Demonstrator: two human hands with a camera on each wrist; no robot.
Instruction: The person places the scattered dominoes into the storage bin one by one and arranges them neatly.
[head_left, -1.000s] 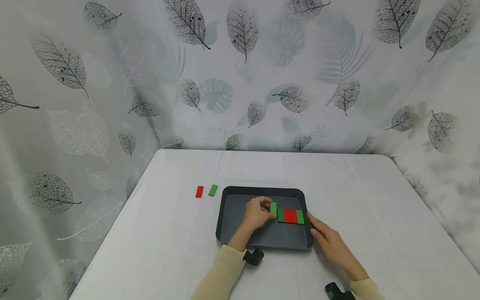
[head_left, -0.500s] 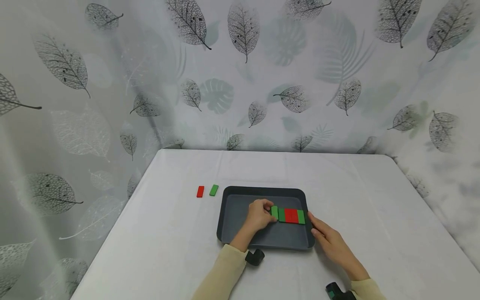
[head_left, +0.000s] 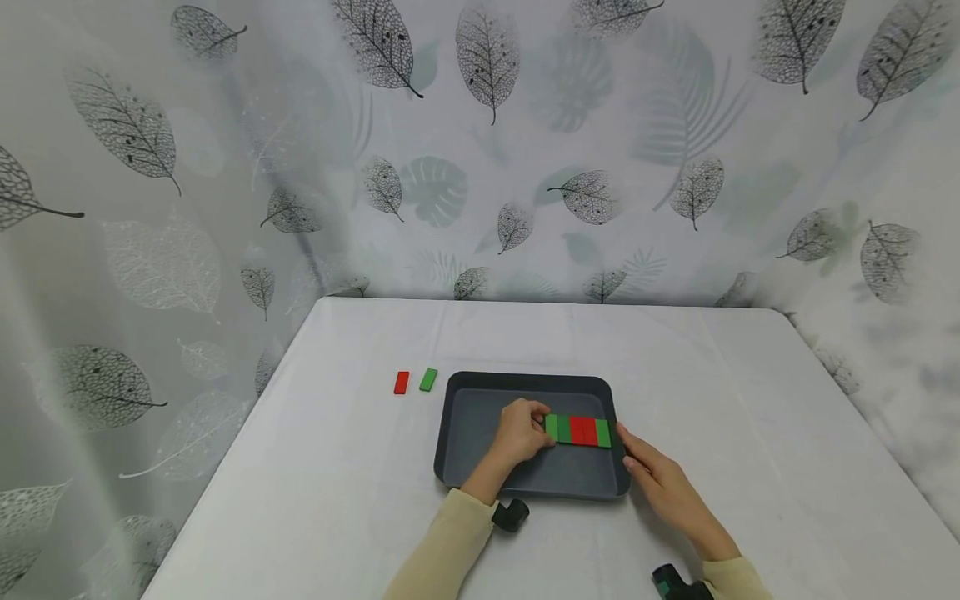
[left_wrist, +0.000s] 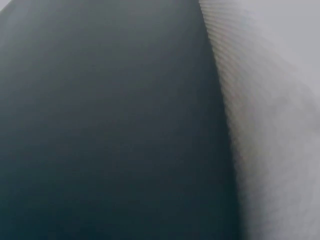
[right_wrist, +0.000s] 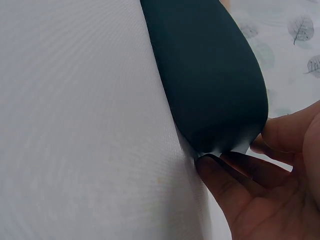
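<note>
In the head view, my left hand (head_left: 519,431) pinches a light green tile (head_left: 552,427) between thumb and fingers, inside a dark grey tray (head_left: 487,478). That tile lies against the left end of a row: a darker green tile (head_left: 565,429), red tiles (head_left: 582,431) side by side, then a green tile (head_left: 603,433). My right hand (head_left: 656,479) holds the tray's right side; the right wrist view shows its thumb and fingers on the tray's edge (right_wrist: 215,75). The left wrist view is filled by the tray's dark outside (left_wrist: 110,120), hiding the left hand.
Left of the tray, a red tile (head_left: 402,382) and a green tile (head_left: 428,380) lie on the white-covered table (head_left: 330,475). A leaf-patterned curtain (head_left: 480,150) hangs behind the table and along both sides.
My left hand has moved slightly right, bringing the light green tile down from a raised position to the row's left end, closing the gap. The right hand stays at the tray's side.
</note>
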